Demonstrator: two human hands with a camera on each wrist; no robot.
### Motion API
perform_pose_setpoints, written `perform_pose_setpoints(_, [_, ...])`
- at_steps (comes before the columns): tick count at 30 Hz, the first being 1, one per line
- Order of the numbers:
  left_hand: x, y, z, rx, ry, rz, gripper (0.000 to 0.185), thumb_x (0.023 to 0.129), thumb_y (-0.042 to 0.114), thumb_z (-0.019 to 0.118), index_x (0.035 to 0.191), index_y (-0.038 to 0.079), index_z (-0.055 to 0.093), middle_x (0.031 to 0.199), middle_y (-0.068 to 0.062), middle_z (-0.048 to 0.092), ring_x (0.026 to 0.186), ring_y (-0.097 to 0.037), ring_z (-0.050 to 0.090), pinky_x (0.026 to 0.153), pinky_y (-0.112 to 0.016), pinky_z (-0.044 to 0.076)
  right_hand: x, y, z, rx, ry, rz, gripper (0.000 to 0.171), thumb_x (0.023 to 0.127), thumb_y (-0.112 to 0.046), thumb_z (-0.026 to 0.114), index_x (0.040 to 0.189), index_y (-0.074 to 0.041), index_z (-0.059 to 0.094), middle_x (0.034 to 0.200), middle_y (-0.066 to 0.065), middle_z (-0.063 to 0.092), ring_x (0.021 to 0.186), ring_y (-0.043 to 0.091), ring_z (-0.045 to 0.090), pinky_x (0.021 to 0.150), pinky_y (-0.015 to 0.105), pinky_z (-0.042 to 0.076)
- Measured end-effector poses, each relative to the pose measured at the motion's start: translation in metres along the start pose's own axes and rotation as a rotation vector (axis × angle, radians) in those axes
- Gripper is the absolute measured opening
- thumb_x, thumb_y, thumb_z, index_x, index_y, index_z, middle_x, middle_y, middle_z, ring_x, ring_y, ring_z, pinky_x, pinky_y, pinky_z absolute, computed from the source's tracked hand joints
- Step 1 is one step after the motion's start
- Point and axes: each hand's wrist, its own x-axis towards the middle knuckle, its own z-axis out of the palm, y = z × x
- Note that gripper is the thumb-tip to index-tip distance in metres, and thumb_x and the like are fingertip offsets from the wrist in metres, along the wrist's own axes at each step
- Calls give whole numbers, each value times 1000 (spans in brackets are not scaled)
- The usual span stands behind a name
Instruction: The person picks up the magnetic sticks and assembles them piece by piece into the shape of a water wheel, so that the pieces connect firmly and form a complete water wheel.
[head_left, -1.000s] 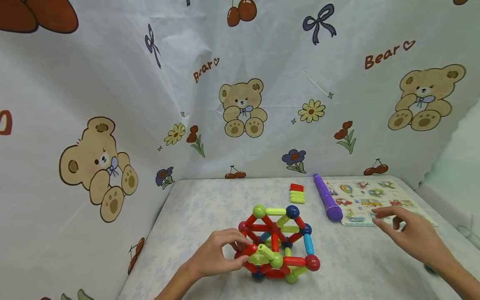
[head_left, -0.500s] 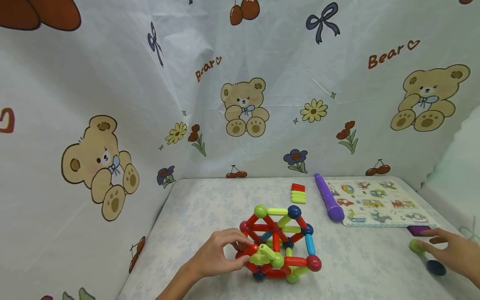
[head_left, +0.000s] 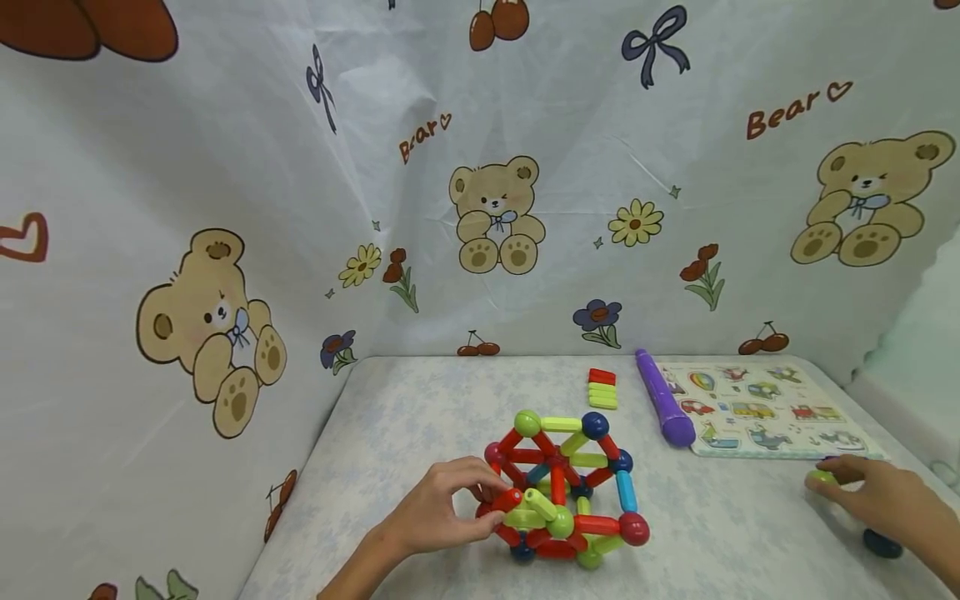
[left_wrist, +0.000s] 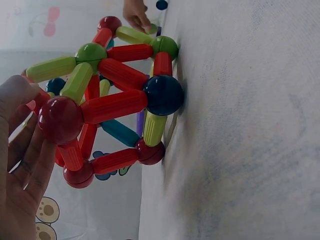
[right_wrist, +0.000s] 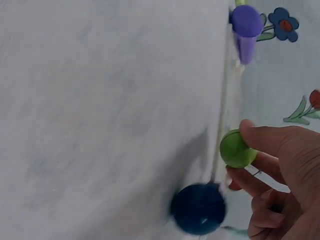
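A frame built of red, green and blue rods and balls point(head_left: 557, 485) stands on the table. At its left side my left hand point(head_left: 446, 510) pinches a red rod point(head_left: 507, 500) between thumb and fingers; a green rod point(head_left: 540, 503) juts up close by. In the left wrist view the thumb and fingers reach the frame beside a dark red ball point(left_wrist: 61, 120). Far to the right, my right hand point(head_left: 888, 500) pinches a green ball point(right_wrist: 236, 149) between thumb and fingertips. A dark blue ball point(right_wrist: 198, 209) lies on the table just below that hand.
A purple toy microphone point(head_left: 666, 402) lies beside a picture board point(head_left: 757, 408) at the back right. Behind the frame, several red and green rods point(head_left: 602, 389) lie in a row. A bear-print cloth point(head_left: 405, 200) hangs behind the table.
My right hand has moved right and down from beside the picture board, then closed its fingers on the green ball. The left hand stays at the frame with the red rod.
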Motion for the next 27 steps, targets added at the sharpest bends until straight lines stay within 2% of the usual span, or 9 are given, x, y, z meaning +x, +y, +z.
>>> perform_pose_setpoints(4, [-2, -1, 1, 3, 10, 4, 33, 93, 0, 81, 123, 13, 75, 107, -3, 75, 91, -11, 71, 77, -28, 63, -4, -39, -12, 15, 206, -96, 68, 92, -49, 83, 119, 12, 71, 108, 36, 70, 74, 35, 63, 60, 45, 52])
perform_pose_setpoints(6, [-3, -2, 2, 6, 14, 3, 33, 93, 1, 81, 123, 12, 75, 108, -4, 76, 91, -11, 71, 77, -28, 63, -11, -69, -19, 33, 339, -159, 61, 92, -46, 85, 118, 8, 74, 94, 29, 70, 67, 23, 53, 54, 33, 42])
perform_pose_setpoints(9, [-3, -3, 2, 11, 22, -5, 33, 92, 1, 82, 123, 12, 74, 109, -4, 76, 91, -11, 72, 77, -28, 63, -24, -118, -30, 109, 516, -279, 49, 87, -34, 91, 117, 2, 78, 77, 13, 61, 63, 15, 39, 50, 29, 27])
perform_pose_setpoints(11, [-3, -3, 3, 15, 27, -10, 33, 92, 2, 82, 123, 12, 74, 109, -4, 77, 92, -11, 72, 77, -28, 63, -33, -151, -36, 160, 585, -381, 45, 84, -25, 94, 118, -1, 79, 71, 0, 47, 63, 11, 36, 49, 28, 25])
perform_pose_setpoints(13, [-3, -3, 4, 19, 34, -10, 34, 92, 1, 82, 123, 12, 74, 109, -4, 77, 92, -11, 72, 77, -28, 63, -42, -182, -40, 211, 620, -498, 43, 81, -16, 96, 119, -5, 80, 73, -3, 48, 66, 9, 37, 50, 26, 27])
perform_pose_setpoints(15, [-3, -3, 4, 20, 40, -4, 34, 92, 1, 82, 123, 12, 74, 109, -4, 77, 91, -11, 72, 77, -27, 63, -50, -212, -40, 253, 617, -601, 44, 78, -11, 96, 119, -10, 80, 76, -7, 52, 69, 6, 42, 53, 23, 31])
perform_pose_setpoints(18, [-3, -3, 6, 21, 47, 3, 34, 92, -1, 82, 123, 11, 74, 109, -4, 76, 89, -12, 72, 76, -28, 63, -63, -250, -36, 326, 553, -728, 45, 79, -8, 96, 120, -16, 80, 83, -12, 58, 74, 4, 46, 59, 21, 37])
perform_pose_setpoints(24, [-3, -1, 6, 32, 59, 9, 35, 91, -2, 82, 123, 12, 74, 107, -4, 75, 88, -12, 71, 74, -27, 63, -79, -308, -17, 453, 332, -925, 43, 87, -14, 92, 126, -24, 78, 105, -19, 68, 83, 2, 54, 63, 20, 49])
perform_pose_setpoints(27, [-3, -1, 6, 46, 64, 23, 36, 91, -2, 82, 123, 11, 74, 107, -4, 75, 88, -12, 71, 75, -27, 63, -80, -328, -5, 473, 236, -995, 37, 92, -24, 88, 127, -24, 77, 115, -17, 72, 95, 4, 63, 75, 24, 59])
